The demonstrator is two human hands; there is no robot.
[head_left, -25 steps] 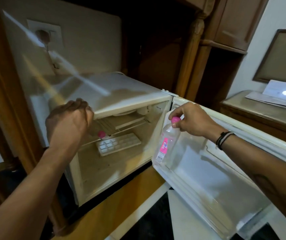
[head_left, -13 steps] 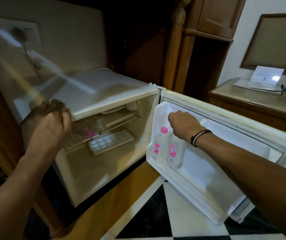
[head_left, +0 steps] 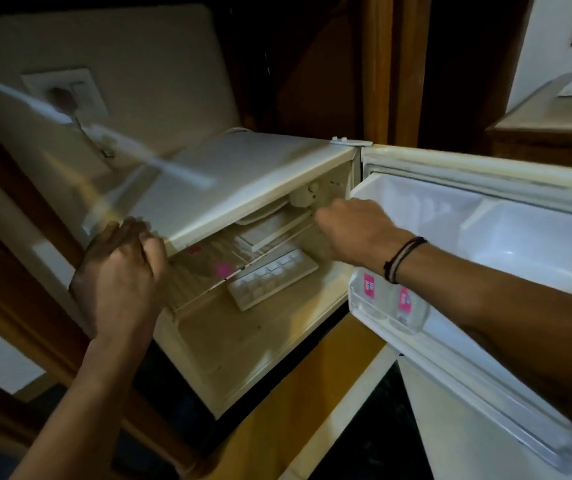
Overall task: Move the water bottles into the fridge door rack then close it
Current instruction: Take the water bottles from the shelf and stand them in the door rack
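Observation:
A small white fridge stands open, its door swung out to the right. Two clear water bottles with pink labels stand side by side in the lower door rack, their tops hidden by my right forearm. A further bottle with a pink cap lies on the wire shelf inside. My left hand grips the fridge's top front edge at the left. My right hand reaches across into the fridge opening above the shelf, holding nothing.
A white ice cube tray lies in the fridge under the shelf. Wooden cabinet posts rise behind. A wooden desk stands at the far right. A wall socket sits behind the fridge. Below is a dark and white tiled floor.
My right hand let go of the second bottle in the door rack and moved left into the fridge opening. My left hand stayed on the fridge's top edge.

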